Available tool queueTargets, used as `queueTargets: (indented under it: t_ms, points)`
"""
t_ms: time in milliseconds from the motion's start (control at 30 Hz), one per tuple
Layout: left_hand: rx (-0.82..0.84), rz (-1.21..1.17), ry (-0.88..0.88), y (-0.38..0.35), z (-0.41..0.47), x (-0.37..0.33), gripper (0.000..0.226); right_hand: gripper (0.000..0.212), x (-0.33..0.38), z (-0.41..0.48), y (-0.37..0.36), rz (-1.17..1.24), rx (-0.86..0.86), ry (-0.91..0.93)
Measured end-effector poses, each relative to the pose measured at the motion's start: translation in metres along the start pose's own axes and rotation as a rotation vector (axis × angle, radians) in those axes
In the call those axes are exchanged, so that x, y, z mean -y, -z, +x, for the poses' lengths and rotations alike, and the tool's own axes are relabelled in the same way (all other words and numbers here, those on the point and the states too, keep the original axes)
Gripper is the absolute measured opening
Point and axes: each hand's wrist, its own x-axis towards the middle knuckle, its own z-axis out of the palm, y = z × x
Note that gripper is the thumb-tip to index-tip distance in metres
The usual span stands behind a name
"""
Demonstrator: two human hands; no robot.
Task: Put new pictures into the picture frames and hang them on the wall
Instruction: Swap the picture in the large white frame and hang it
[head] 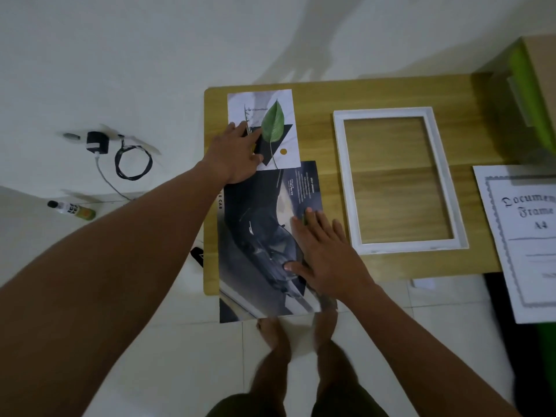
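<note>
While I watch through the head camera, the left hand (237, 155) lies on the lower left part of the leaf print (278, 127), its grip loose, fingers stretched out over the paper and closed round nothing that I can see. The right hand (325, 251) presses flat on the dark car poster (258, 236), fingers spread and straight, its grip wide and holding nothing. The leaf print sits at the far left of the wooden surface (391, 94), and its near edge overlaps the far edge of the car poster. The poster lies lengthwise toward me and hangs over the near edge of the surface. Just to the right of both sheets the white picture frame (340, 164) lies flat, with wood grain showing through its opening; the right hand's outer fingers are near its near-left corner. Further right, a white sheet printed "Document Frame A4" (517, 236) juts past the surface's edge. On the tiled floor to the left lie a black charger with its cable (97, 142) and a small bottle (72, 209).
</note>
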Motion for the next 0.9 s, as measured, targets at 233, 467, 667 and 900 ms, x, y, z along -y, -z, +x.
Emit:
queueTargets:
  t_ms: [233,467,667,900]
  points:
    - [-0.012,0.012,0.008,-0.001,0.004,0.0,0.066,0.085,-0.002,-0.005,0.006,0.014,-0.011,0.028]
    - [-0.036,-0.038,0.054,-0.004,0.01,-0.001,0.065,0.086,-0.005,-0.017,-0.003,-0.007,-0.044,0.046]
    - [-0.09,-0.138,0.116,0.008,-0.024,-0.022,0.063,0.089,-0.005,-0.021,0.0,0.007,-0.042,0.027]
    - [-0.249,-0.322,0.524,-0.018,-0.15,-0.067,0.054,0.097,0.004,-0.019,0.01,0.094,-0.034,-0.106]
